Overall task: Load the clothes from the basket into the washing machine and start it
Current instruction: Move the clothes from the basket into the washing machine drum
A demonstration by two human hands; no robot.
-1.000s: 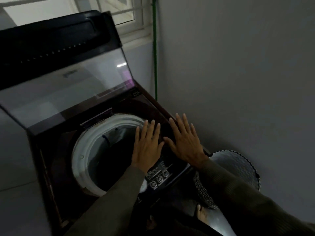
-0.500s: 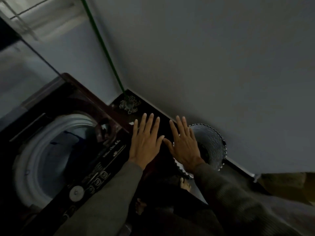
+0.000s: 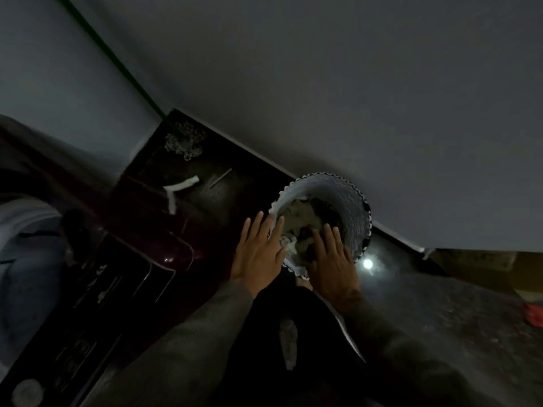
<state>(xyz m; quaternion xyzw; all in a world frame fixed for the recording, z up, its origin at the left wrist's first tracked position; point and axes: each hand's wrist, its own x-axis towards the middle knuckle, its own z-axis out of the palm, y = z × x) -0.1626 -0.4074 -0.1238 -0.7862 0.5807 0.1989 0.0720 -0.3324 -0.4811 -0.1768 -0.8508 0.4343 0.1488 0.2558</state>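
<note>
A white woven basket (image 3: 351, 205) with a dark zigzag rim stands on the floor against the wall, holding crumpled pale and dark clothes (image 3: 302, 218). My left hand (image 3: 260, 249) hovers flat over the basket's left rim, fingers spread, holding nothing. My right hand (image 3: 332, 259) is flat over the basket's near side above the clothes, fingers together and extended, empty. The dark maroon top-load washing machine (image 3: 141, 239) fills the left, its pale drum opening (image 3: 20, 230) at the far left edge and its control panel (image 3: 88, 312) near my left sleeve.
A grey wall runs behind the basket. A green pole (image 3: 111, 57) leans in the corner above a mop head (image 3: 183, 141) on the dark floor. A white pipe piece (image 3: 179, 186) lies beside the machine. A red object (image 3: 533, 314) sits at the right edge.
My view has swung right and down from the washer to the basket. Both open hands have moved from over the control panel to above the basket.
</note>
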